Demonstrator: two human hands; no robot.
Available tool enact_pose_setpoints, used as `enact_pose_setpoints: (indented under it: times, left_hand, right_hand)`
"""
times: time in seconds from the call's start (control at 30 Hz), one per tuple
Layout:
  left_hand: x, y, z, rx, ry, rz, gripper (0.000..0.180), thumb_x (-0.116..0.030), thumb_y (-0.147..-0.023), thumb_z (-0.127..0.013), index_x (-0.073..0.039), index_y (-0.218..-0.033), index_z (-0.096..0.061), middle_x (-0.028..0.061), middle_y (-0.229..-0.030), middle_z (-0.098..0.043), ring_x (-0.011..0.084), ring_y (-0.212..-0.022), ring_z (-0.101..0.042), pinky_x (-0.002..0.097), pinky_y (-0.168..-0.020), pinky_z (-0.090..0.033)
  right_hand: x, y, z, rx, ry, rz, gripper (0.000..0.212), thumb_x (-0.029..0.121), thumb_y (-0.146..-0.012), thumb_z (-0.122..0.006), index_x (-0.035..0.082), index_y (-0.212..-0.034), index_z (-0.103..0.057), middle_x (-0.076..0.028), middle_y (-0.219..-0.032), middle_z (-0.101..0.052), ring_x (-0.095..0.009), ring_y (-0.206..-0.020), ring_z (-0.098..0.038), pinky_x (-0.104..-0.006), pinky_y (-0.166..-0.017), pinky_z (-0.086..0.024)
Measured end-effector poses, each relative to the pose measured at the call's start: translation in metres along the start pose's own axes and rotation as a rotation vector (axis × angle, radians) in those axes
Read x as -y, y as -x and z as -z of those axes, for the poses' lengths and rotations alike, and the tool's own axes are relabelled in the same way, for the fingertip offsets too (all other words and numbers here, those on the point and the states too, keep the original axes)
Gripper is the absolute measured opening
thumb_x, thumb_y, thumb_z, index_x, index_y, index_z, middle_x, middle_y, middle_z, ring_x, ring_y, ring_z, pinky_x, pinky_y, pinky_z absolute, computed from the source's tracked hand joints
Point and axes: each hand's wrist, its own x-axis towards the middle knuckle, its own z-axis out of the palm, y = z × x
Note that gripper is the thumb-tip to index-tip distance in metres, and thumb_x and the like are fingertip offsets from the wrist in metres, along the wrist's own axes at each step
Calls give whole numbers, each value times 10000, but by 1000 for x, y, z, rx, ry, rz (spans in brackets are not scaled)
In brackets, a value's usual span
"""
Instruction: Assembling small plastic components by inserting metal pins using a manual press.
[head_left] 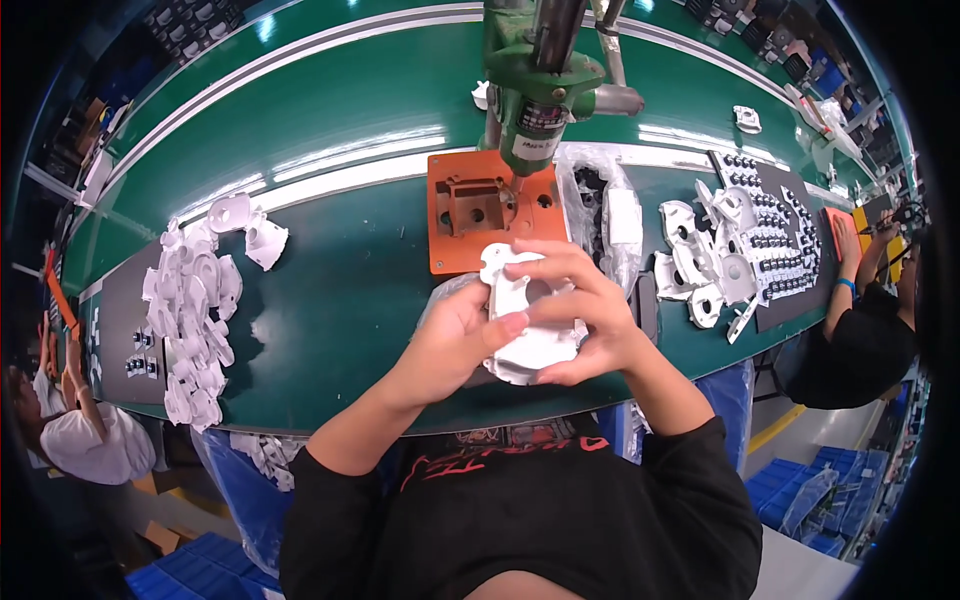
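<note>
Close in front of me, a white molded plastic housing (538, 350) with a round opening is held between both hands. My left hand (448, 342) grips its left side, the thumb laid across the front. My right hand (597, 315) wraps the right side, fingers spread over the upper part and thumb at the lower edge. Just beyond stands an orange fixture plate (450, 240) with a recessed nest, and the housing overlaps its near edge. Over the plate hangs the head of a green press (530, 120), its metal rod pointing down at the nest.
A heap of white plastic parts (195, 310) lies to the left. More white housings (705, 255) sit at the right beside a board with rows of small black parts (785, 240). A plastic bag (610, 220) lies by the plate. Co-workers sit on both sides; blue bins (800, 485) stand below.
</note>
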Motion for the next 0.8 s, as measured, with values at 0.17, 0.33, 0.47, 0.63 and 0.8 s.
enact_pose_setpoints:
  times: [0.17, 0.33, 0.47, 0.63, 0.8]
  left_hand:
    - [-3, -1, -8, 33, 51, 2, 511, -181, -939, -560, 28, -1333, -310, 109, -1175, -538, 161, -1038, -585, 294, -854, -505]
    - [-11, -5, -5, -9, 129, 71, 449, -344, -973, -477, 20, -1226, -405, 75, -1081, -568, 108, -930, -594, 235, -767, -508]
    - [-8, -9, -4, -69, -56, -1, 393, -331, -971, -498, 21, -1146, -487, 43, -1036, -571, 59, -857, -559, 210, -717, -470]
    - [-10, -4, -9, -38, -118, 15, 388, -311, -980, -480, 29, -1168, -473, 51, -1019, -584, 70, -879, -572, 223, -740, -482]
    - [-10, -5, -12, -71, -16, -5, 385, -288, -985, -464, 33, -1199, -453, 73, -993, -599, 104, -862, -612, 245, -723, -516]
  right_hand:
    - [5, 1, 9, 15, 121, 53, 489, 391, -641, -808, 58, -952, -632, -216, -1216, -538, -467, -1191, -461, -539, -941, -398]
    - [17, -2, 7, -53, 124, 65, 450, 393, -633, -816, 71, -899, -648, -223, -1149, -571, -470, -1169, -476, -555, -936, -395]
    - [16, -1, 1, 7, 224, 117, 465, 366, -608, -834, 78, -927, -658, -195, -1175, -559, -453, -1176, -479, -557, -960, -373]
    - [-1, 5, 2, -104, -131, -50, 439, 369, -657, -790, 50, -924, -648, -239, -1170, -543, -453, -1179, -475, -586, -986, -333]
    - [7, 2, 2, -99, 86, 57, 447, 389, -674, -773, 39, -916, -639, -256, -1181, -534, -517, -1179, -450, -573, -941, -389]
